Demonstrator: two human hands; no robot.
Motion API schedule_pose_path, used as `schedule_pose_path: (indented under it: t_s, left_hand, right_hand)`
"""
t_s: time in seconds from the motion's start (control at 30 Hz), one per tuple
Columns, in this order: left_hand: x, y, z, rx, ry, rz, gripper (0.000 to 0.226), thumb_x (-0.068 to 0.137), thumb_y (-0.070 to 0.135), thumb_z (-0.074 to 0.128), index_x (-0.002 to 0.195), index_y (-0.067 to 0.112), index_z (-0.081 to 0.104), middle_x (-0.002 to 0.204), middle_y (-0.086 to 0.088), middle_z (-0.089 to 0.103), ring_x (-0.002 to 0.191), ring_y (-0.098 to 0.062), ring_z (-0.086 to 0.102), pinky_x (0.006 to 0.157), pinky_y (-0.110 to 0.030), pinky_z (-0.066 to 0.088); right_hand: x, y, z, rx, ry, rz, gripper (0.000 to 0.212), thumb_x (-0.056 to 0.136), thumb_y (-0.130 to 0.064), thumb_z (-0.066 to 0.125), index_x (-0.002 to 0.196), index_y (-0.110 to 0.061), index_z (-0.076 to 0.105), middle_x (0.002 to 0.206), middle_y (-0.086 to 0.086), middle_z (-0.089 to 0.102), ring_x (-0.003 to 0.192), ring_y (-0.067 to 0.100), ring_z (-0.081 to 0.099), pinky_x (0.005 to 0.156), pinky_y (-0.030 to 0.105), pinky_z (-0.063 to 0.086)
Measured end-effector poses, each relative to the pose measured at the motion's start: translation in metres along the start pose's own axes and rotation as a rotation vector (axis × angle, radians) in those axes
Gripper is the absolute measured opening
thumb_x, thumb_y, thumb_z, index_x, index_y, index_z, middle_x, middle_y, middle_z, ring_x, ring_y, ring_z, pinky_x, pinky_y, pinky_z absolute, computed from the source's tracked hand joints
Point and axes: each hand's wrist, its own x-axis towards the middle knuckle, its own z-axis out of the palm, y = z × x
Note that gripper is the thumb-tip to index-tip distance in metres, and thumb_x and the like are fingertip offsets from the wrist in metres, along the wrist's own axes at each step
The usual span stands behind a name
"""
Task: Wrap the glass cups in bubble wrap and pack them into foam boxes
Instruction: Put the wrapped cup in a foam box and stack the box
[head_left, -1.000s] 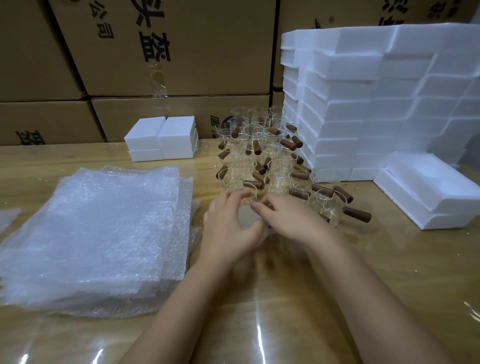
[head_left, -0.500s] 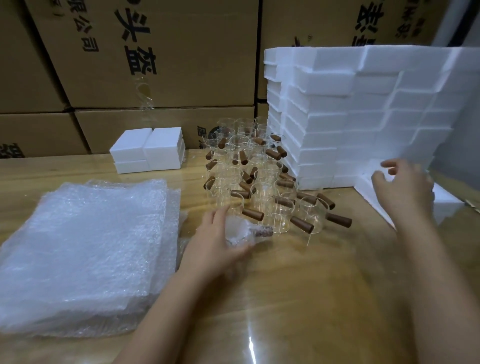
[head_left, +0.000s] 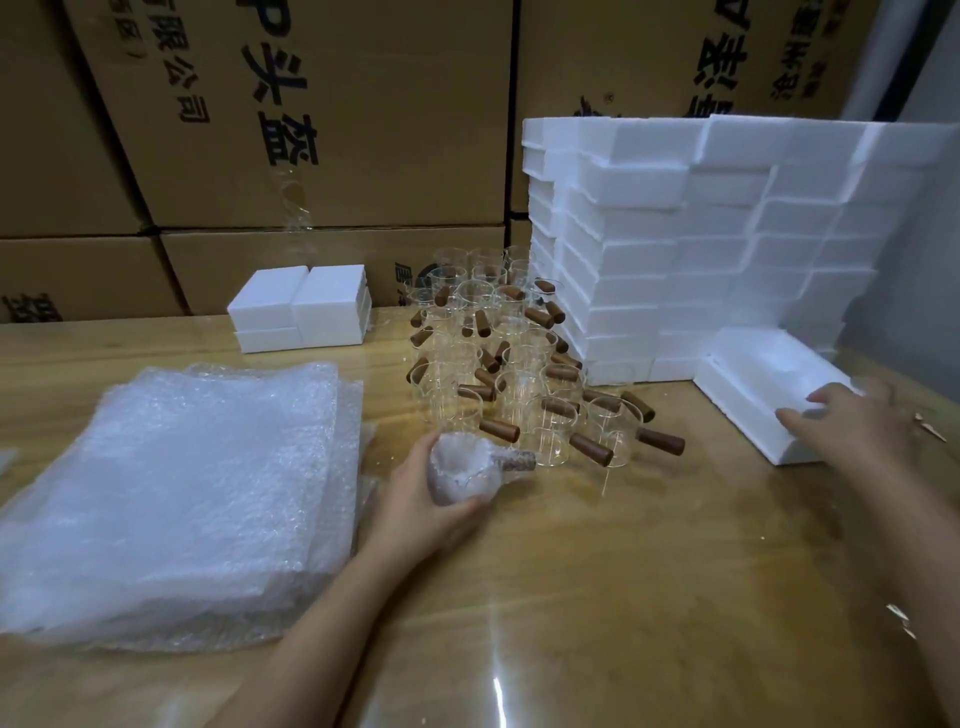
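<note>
At the far left a stack of bubble wrap sheets (head_left: 171, 493) lay on the wooden table (head_left: 623, 571), with two small closed foam boxes (head_left: 306, 306) behind it near the cardboard cartons (head_left: 337, 130). Just right of the stack, the left hand (head_left: 415, 499) clasped the wrapped cup (head_left: 462, 470), fingers curled round its body. It held the cup low over the table with the padded handle (head_left: 519, 460) pointing right, close to the nearest of the bare glass cups (head_left: 519, 374). The wrap looked only tucked in at the mouth, with nothing seen securing it, so a loosened hold could let it spring open. A sweep to the right at that height could also knock the handle into the crowded cups, which stood packed close and might topple together. Further right rose the wall of stacked foam boxes (head_left: 727, 234), and in front of it lay an open foam box (head_left: 753, 374). The right hand (head_left: 857, 421) was over its near corner, fingers spread and fairly straight, grasping nothing that could be seen. Blur hid whether they touched the foam. A one-handed pull on so light a box might skid it, tip it, or nudge the stacked wall behind.
</note>
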Motion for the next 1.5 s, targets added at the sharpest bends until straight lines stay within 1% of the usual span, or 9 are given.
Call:
schedule_pose_path:
  t_s: [0.33, 0.43, 0.53, 0.6, 0.67, 0.83, 1.1, 1.27, 1.5]
  left_hand:
    - [-0.023, 0.015, -0.005, -0.219, 0.127, 0.046, 0.090, 0.056, 0.053, 0.084, 0.131, 0.042, 0.035, 0.110, 0.035, 0.043, 0.106, -0.001, 0.047, 0.074, -0.008, 0.035]
    - [-0.038, 0.024, -0.010, -0.307, 0.225, 0.072, 0.099, 0.044, 0.078, 0.073, 0.129, 0.051, 0.031, 0.111, 0.048, 0.033, 0.102, 0.015, 0.041, 0.078, -0.006, 0.032]
    - [-0.051, 0.029, -0.014, -0.384, 0.316, 0.137, 0.086, 0.047, 0.075, 0.072, 0.121, 0.065, 0.029, 0.118, 0.057, 0.031, 0.113, 0.029, 0.033, 0.087, 0.000, 0.031]
    - [-0.056, 0.030, -0.018, -0.467, 0.386, 0.167, 0.083, 0.050, 0.070, 0.074, 0.122, 0.067, 0.032, 0.129, 0.044, 0.037, 0.124, 0.016, 0.038, 0.099, -0.008, 0.035]
    - [-0.059, 0.029, -0.021, -0.547, 0.444, 0.172, 0.086, 0.051, 0.071, 0.077, 0.126, 0.060, 0.037, 0.133, 0.026, 0.047, 0.125, -0.004, 0.049, 0.104, -0.034, 0.044]
    - [-0.058, 0.022, -0.017, -0.520, 0.468, 0.179, 0.076, 0.056, 0.057, 0.078, 0.122, 0.058, 0.040, 0.121, 0.039, 0.046, 0.119, 0.002, 0.049, 0.101, -0.044, 0.045]
    - [-0.047, 0.010, 0.000, -0.437, 0.383, 0.124, 0.075, 0.050, 0.046, 0.083, 0.105, 0.063, 0.035, 0.108, 0.051, 0.041, 0.108, 0.027, 0.039, 0.081, 0.007, 0.029]
    - [-0.041, 0.002, 0.007, -0.366, 0.329, 0.104, 0.078, 0.056, 0.031, 0.092, 0.108, 0.054, 0.038, 0.108, 0.051, 0.041, 0.108, 0.024, 0.041, 0.081, -0.001, 0.038]
    - [-0.038, 0.010, 0.010, -0.364, 0.264, 0.059, 0.078, 0.046, 0.059, 0.081, 0.110, 0.053, 0.037, 0.110, 0.047, 0.045, 0.109, 0.025, 0.041, 0.082, 0.001, 0.035]
  right_hand:
    - [-0.062, -0.034, -0.009, 0.467, 0.301, -0.322, 0.026, 0.089, -0.029, 0.064, 0.108, -0.012, 0.065, 0.147, 0.004, 0.028, 0.132, 0.027, 0.033, 0.105, 0.042, 0.032]
    - [-0.102, -0.059, 0.002, 0.509, 0.252, -0.523, 0.019, 0.089, -0.021, 0.065, 0.103, -0.009, 0.066, 0.147, 0.005, 0.029, 0.133, 0.027, 0.033, 0.107, 0.039, 0.030]
    - [-0.135, -0.071, 0.016, 0.452, 0.252, -0.738, 0.013, 0.084, -0.011, 0.070, 0.095, -0.005, 0.068, 0.143, 0.017, 0.036, 0.130, 0.032, 0.039, 0.106, 0.037, 0.031]
    - [-0.150, -0.073, 0.024, 0.395, 0.244, -0.873, 0.015, 0.077, -0.007, 0.075, 0.091, -0.004, 0.070, 0.137, 0.023, 0.043, 0.121, 0.037, 0.046, 0.099, 0.042, 0.039]
    - [-0.158, -0.073, 0.029, 0.343, 0.205, -0.982, 0.019, 0.071, -0.005, 0.079, 0.088, -0.004, 0.071, 0.133, 0.026, 0.046, 0.113, 0.040, 0.052, 0.093, 0.050, 0.047]
    - [-0.167, -0.068, 0.037, 0.346, 0.150, -1.182, 0.018, 0.081, -0.025, 0.061, 0.088, -0.011, 0.069, 0.135, 0.015, 0.046, 0.119, 0.032, 0.050, 0.094, 0.048, 0.042]
    - [-0.171, -0.065, 0.047, 0.352, -0.007, -1.235, 0.017, 0.078, -0.029, 0.060, 0.086, -0.015, 0.068, 0.130, 0.008, 0.054, 0.121, 0.018, 0.051, 0.105, 0.054, 0.034]
    - [-0.170, -0.063, 0.049, 0.373, -0.029, -1.222, 0.016, 0.079, -0.028, 0.062, 0.086, -0.015, 0.068, 0.128, 0.007, 0.055, 0.119, 0.017, 0.053, 0.109, 0.052, 0.031]
    - [-0.170, -0.063, 0.051, 0.366, -0.064, -1.204, 0.014, 0.074, -0.021, 0.071, 0.085, -0.014, 0.068, 0.127, 0.007, 0.056, 0.117, 0.017, 0.054, 0.109, 0.054, 0.032]
